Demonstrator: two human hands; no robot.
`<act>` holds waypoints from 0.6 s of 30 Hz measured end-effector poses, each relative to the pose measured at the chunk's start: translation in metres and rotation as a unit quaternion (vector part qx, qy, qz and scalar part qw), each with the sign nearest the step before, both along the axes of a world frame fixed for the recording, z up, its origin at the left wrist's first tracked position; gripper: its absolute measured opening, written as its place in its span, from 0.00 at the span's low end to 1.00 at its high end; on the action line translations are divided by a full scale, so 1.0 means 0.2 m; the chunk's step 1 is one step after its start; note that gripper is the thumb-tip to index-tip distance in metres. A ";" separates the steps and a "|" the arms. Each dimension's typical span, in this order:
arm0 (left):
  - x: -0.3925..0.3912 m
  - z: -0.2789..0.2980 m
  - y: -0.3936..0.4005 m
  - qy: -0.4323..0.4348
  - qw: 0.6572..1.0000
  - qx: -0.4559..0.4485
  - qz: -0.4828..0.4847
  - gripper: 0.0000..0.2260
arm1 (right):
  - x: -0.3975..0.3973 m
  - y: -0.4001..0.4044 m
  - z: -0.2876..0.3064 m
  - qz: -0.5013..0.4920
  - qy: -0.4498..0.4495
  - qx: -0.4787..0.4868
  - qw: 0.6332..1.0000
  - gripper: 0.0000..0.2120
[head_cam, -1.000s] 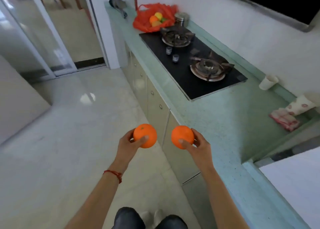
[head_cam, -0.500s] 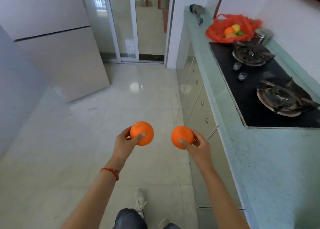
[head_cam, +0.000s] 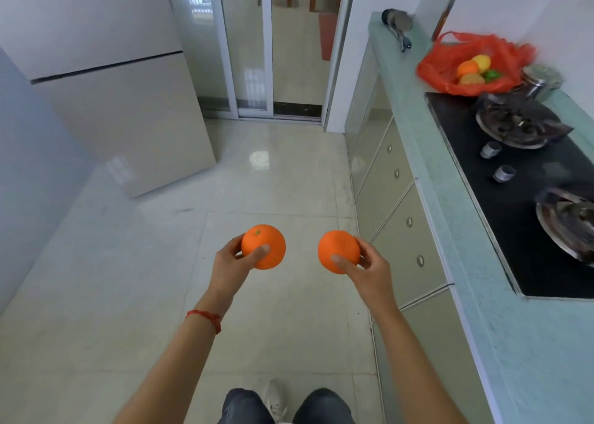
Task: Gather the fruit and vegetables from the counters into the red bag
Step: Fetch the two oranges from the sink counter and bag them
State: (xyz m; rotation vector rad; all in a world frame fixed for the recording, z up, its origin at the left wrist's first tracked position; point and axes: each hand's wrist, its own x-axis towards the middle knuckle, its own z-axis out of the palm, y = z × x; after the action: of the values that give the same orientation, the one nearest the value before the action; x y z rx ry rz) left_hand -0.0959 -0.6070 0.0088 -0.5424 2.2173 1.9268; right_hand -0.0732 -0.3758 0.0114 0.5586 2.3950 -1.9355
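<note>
Both hands hold fruit over the floor, left hand (head_cam: 229, 264) around one orange (head_cam: 263, 247), right hand (head_cam: 369, 271) around another orange (head_cam: 338, 251), with the red bag (head_cam: 450, 67) on the counter (head_cam: 414, 128) at two o'clock.

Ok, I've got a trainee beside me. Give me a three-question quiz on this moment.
1. True or false: each hand holds an orange.
2. Where does the red bag sit? A) on the floor B) on the counter beyond the stove C) in a drawer
3. Which wrist wears the red string bracelet?

Key: 1. True: left hand holds one orange, right hand the other. 2. B. 3. Left.
</note>
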 end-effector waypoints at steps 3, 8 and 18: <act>-0.15 -0.01 -0.01 -0.004 1.000 -0.001 0.000 0.23 | -0.14 -0.01 -0.02 -0.002 0.000 0.003 1.000 0.30; -0.47 -0.03 0.01 -0.004 1.000 0.004 -0.002 0.24 | -0.45 0.02 -0.05 -0.003 -0.006 0.011 1.000 0.32; -1.36 -0.06 0.22 -0.005 1.000 -0.006 -0.011 0.24 | -1.36 0.23 -0.07 0.004 0.004 0.006 1.000 0.39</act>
State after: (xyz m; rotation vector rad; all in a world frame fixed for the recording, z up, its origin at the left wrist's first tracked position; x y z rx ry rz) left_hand -0.3671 -0.5639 -0.0023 -0.5256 2.2192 1.8971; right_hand -0.3462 -0.3300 -0.0034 0.5422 2.4125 -1.9255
